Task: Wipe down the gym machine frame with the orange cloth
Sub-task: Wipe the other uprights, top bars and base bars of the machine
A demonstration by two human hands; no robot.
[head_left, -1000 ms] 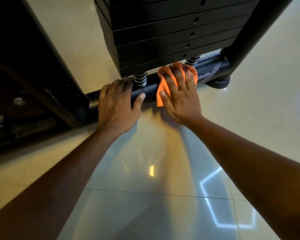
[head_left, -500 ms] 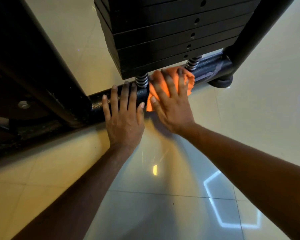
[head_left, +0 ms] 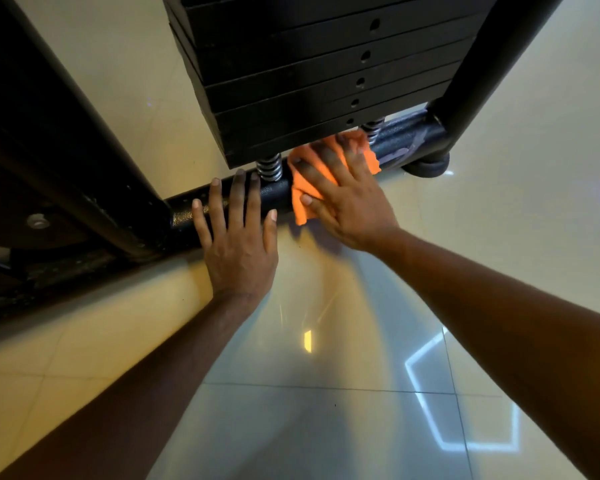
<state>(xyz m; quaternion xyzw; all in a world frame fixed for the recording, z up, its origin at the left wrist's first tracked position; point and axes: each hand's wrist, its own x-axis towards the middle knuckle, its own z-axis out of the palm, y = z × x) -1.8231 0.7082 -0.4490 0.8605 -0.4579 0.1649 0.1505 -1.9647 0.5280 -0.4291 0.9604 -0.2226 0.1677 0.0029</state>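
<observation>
Down at floor level now, and the whole play runs along one line: the black base bar of the gym machine frame lies low across the view, rising from lower left to upper right, from the dark slanted post on the left to the upright post and its round foot on the right. The right hand is flat on the orange cloth, fingers spread and straight, pressing it onto the bar just under the weight stack, between the two coil springs. The cloth drapes over the front of the bar and hangs toward the tiled floor. The left hand lies just beside it, palm down, fingers extended over the bar, holding nothing, apparently bracing. So the cloth hand is the one nearer the right end, and the bare hand covers the stretch to its left. I'd judge any further stroke has to follow the bar's length, and a leftward one would meet the left hand almost at once. The tight gap under the stack looks awkward.
</observation>
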